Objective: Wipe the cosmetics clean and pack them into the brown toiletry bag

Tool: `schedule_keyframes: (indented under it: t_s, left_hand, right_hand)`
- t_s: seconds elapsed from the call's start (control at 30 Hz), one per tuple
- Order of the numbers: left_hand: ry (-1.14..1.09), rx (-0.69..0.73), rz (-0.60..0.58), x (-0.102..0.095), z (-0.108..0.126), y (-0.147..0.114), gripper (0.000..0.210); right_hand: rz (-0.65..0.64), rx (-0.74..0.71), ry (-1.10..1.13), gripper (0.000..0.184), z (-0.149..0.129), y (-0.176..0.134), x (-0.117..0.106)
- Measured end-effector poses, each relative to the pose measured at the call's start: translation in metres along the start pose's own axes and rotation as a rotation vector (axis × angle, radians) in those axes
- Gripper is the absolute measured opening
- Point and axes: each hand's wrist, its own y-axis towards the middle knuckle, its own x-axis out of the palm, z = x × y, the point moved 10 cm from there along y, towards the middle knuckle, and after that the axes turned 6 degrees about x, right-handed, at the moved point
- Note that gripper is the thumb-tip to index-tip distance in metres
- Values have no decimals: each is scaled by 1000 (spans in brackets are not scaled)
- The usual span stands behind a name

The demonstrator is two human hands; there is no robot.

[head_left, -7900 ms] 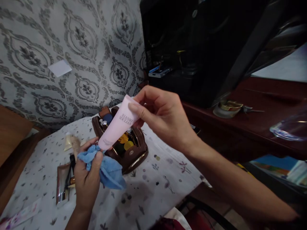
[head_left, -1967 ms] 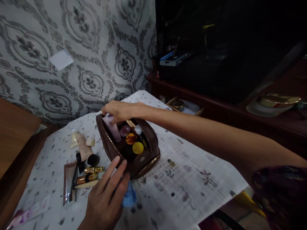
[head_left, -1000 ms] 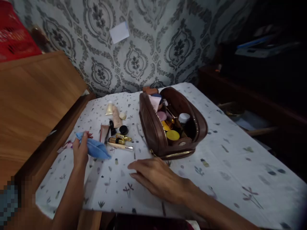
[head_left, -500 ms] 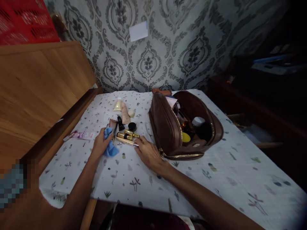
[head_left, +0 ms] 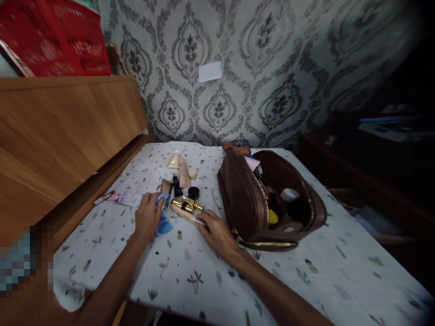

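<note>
My left hand is closed on a crumpled blue cloth, which rests on the patterned tablecloth. Close to its fingertips lie a dark slim stick and a brownish flat item. My right hand pinches the dark-and-silver end of a slim beige cosmetic stick; its exact kind is unclear. Just beyond that stick are two gold tubes with dark bands. Behind them sit a round black pot, a small black tube, a beige squeeze tube, a cream tube and a small cream-coloured round piece.
An open brown toiletry bag, filled with cosmetics, stands to the right of my right hand. A pink-and-white tube lies at left. Beside the table are a wooden panel and a red basket; a patterned wall stands behind.
The camera view has tilted up and shifted, so everything appears lower and slightly to the right. My left hand's back has turned more over the cloth. The right hand keeps its hold.
</note>
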Motion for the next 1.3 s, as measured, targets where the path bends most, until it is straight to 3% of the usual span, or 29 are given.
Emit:
schedule_keyframes:
  t_s: [0.2,0.3,0.37,0.63,0.9,1.3]
  left_hand:
    - [14,460,137,-8,86,-15,26]
    - [-12,671,80,3,127,-28,29]
    - [-3,724,26,10,139,-30,30]
    - [29,666,-36,20,124,-20,34]
    - [-8,491,-58,21,93,-8,40]
    - [-427,149,-41,7,58,-1,42]
  right_hand:
    - [63,-42,127,12,-4,-1,-6]
    - [90,-89,152,11,-10,-4,-8]
    - [98,-90,169,15,-10,-5,-9]
    - [74,-70,230,13,-14,-8,-13]
    - [55,8,331,17,-2,-15,-15]
    - [-7,57,375,20,-4,-17,-13]
